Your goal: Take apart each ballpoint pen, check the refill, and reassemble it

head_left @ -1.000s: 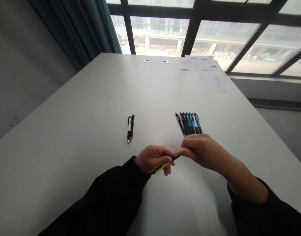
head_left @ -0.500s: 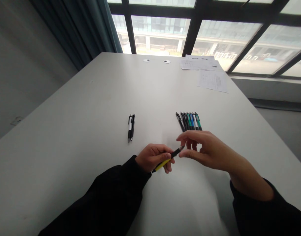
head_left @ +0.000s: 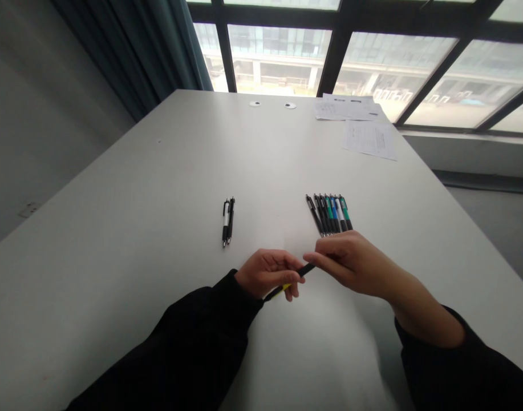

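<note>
From the head camera, the row of seven or so click pens (head_left: pixel 329 214) is the landmark, lying side by side on a smooth, matte white table (head_left: pixel 158 171). Just nearer than the row, the left hand (head_left: pixel 267 275) is curled closed around a black-and-yellow pen (head_left: pixel 306 270), its fingers hiding most of the yellow barrel. The right hand (head_left: pixel 351 265) pinches the pen's dark end between thumb and fingers, so the tip is hidden; its knuckles sit just below the row's lower ends. Left of the row lie two pens (head_left: pixel 227 222) side by side, with open tabletop between them and the row. Beyond the row are printed papers (head_left: pixel 369 140), their text too small to read. The table's far edge runs below a window (head_left: pixel 278 57). Black sleeves (head_left: pixel 179 342) run off the frame's bottom, cutting off the near edge.
</note>
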`<state>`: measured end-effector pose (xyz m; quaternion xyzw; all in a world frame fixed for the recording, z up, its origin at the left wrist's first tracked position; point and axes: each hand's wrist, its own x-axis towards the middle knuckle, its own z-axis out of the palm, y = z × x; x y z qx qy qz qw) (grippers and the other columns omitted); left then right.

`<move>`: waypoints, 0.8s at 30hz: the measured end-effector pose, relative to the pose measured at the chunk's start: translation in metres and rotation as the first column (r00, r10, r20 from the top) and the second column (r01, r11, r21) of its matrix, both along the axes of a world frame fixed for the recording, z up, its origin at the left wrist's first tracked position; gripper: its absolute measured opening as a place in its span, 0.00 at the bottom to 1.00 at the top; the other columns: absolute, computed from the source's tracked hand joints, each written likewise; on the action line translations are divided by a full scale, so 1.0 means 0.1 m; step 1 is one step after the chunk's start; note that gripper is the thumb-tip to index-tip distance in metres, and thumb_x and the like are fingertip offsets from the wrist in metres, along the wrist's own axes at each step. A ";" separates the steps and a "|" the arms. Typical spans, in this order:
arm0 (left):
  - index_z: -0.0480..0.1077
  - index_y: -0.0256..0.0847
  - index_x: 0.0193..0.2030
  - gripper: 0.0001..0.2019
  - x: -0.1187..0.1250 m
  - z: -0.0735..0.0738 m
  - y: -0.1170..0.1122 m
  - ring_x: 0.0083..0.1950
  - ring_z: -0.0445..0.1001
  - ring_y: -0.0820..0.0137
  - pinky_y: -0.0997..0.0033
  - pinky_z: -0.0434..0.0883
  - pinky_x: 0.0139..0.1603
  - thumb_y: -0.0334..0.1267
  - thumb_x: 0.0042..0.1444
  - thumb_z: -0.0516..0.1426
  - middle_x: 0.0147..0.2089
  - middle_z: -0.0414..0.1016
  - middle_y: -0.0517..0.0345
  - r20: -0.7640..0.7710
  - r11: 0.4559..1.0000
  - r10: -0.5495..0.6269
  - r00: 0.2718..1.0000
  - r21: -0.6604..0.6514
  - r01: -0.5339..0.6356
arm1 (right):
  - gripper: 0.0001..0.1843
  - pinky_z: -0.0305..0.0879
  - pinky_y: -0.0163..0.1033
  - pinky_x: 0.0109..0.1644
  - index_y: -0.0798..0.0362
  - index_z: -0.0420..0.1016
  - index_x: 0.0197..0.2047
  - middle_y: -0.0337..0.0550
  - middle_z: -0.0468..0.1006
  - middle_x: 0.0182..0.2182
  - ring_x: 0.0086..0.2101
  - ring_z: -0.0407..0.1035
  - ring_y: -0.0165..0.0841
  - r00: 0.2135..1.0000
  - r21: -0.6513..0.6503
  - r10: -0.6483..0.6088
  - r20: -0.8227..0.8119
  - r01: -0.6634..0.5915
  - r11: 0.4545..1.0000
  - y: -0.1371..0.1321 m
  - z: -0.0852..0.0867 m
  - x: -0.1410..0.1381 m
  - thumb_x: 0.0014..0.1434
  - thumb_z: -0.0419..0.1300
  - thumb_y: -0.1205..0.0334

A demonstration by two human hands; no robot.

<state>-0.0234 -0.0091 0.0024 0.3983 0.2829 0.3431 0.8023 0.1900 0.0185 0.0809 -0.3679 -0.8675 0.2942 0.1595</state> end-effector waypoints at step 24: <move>0.75 0.37 0.53 0.22 0.01 -0.11 -0.01 0.34 0.81 0.69 0.69 0.79 0.36 0.38 0.52 0.69 0.45 0.79 0.47 -0.125 0.963 0.084 0.989 0.267 -0.048 | 0.26 0.60 0.34 0.23 0.52 0.66 0.25 0.36 0.70 0.17 0.18 0.63 0.28 0.756 -0.467 -0.518 -0.400 0.318 0.825 0.17 -0.53 -0.06 0.61 0.62 0.40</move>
